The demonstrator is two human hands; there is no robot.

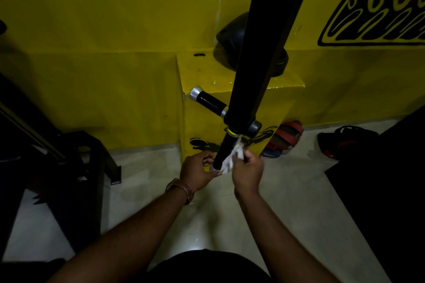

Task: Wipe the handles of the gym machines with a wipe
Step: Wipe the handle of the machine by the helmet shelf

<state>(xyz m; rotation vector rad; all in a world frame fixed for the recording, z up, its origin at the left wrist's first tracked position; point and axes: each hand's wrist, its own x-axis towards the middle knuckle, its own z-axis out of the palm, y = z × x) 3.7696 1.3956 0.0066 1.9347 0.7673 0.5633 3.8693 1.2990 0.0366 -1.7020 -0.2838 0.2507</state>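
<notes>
Hands: your left hand (197, 172) steadies the black cylindrical handle (224, 153); your right hand (247, 171) pinches the crumpled white wipe (234, 156).
Risk: that loose pinch may skip the handle's far side.

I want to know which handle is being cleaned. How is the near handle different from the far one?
The near handle has a white wipe on it, and both hands, left and right, are at it; the far handle is bare and untouched. The far handle shows a shiny silver end cap; the near handle's end is hidden. Both are black.
</notes>
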